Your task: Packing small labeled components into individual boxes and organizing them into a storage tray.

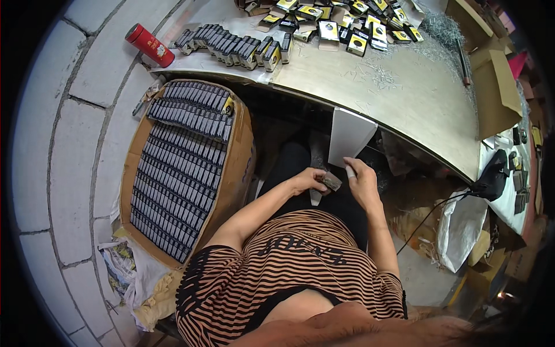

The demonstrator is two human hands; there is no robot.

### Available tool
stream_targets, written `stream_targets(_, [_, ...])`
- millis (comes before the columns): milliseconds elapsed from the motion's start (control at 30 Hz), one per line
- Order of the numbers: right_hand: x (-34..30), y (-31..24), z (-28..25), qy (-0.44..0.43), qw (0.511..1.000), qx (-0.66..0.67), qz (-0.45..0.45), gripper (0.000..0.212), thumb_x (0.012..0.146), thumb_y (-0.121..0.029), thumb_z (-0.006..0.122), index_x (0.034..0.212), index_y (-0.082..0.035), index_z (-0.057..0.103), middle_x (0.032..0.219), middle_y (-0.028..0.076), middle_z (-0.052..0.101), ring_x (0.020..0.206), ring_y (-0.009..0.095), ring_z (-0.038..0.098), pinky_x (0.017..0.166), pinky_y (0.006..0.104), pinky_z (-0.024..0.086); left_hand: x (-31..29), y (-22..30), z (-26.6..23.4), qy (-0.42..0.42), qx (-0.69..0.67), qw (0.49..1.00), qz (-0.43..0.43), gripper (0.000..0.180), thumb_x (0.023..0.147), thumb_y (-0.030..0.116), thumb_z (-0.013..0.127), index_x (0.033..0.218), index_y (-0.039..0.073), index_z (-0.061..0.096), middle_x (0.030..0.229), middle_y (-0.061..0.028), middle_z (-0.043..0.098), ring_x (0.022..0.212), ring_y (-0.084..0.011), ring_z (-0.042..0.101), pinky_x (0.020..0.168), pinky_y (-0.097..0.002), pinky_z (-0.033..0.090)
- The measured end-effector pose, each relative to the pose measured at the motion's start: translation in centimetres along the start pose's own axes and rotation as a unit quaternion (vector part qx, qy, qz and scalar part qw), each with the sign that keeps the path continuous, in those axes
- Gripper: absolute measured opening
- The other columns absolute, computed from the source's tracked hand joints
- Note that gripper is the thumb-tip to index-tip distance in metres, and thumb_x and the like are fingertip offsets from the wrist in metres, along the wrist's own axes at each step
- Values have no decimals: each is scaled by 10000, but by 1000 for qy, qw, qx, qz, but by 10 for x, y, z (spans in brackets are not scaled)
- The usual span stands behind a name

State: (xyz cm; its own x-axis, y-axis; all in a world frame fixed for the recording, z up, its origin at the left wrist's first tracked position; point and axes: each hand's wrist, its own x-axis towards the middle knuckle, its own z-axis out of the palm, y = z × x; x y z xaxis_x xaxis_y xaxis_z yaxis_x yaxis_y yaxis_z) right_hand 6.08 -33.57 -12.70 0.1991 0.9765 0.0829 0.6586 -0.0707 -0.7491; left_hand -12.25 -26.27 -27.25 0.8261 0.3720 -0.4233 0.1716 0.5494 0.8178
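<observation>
Above my lap, my left hand point(309, 180) is closed round a small grey-green block-shaped thing point(331, 181), gripped between thumb and fingers; its exact kind is too small to make out. To its right, my right hand point(364, 184) has its fingers curled together, with something white round one fingertip. Whether those fingers pinch anything is unclear. Just beyond both hands, a white flat panel point(351, 136) slopes down from the table's edge, close to my right fingertips.
A carton point(245, 124) packed with rows of small dark boxes point(173, 179) stands left. On the metal-topped table point(428, 107) lie a row of boxes point(231, 47), a yellow-and-black box pile point(347, 26) and loose metal pins point(442, 32). A red flask point(149, 46) stands far left; a black cable point(425, 222) hangs right.
</observation>
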Motion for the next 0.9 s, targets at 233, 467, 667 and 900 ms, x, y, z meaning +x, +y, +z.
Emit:
stream_targets(233, [-10,0,-2,-84,995,21,42,223,837,-63,603,1032,18,672,951,219,671,901,390,645,795,401,503,-37,51,28,13,-82,995,49,264,891,145,668,1131,39,641,959,5,657,832,-68,596,758,-235,485])
stream_targets(467, [8,-35,-27,-190,922,327,84,164,824,11,596,965,53,669,780,71,669,739,123,627,682,281,512,-65,103,50,109,164,926,321,553,769,140,577,1297,-5,497,1198,-114,568,1119,-206,534,1007,-327,386])
stream_targets(667, [49,-1,-53,61,989,-124,-49,167,784,-19,599,926,24,675,854,215,660,816,384,645,708,412,508,-72,121,49,231,195,873,382,652,818,197,603,1394,-20,389,1382,-182,474,1311,-285,425,1110,-381,274])
stream_targets(900, [52,0,-66,37,992,-103,-57,198,778,-16,590,948,23,683,858,216,672,805,357,662,727,388,517,-63,104,47,252,168,887,348,499,820,47,580,1300,-43,479,1270,-174,563,1203,-268,535,1042,-363,387])
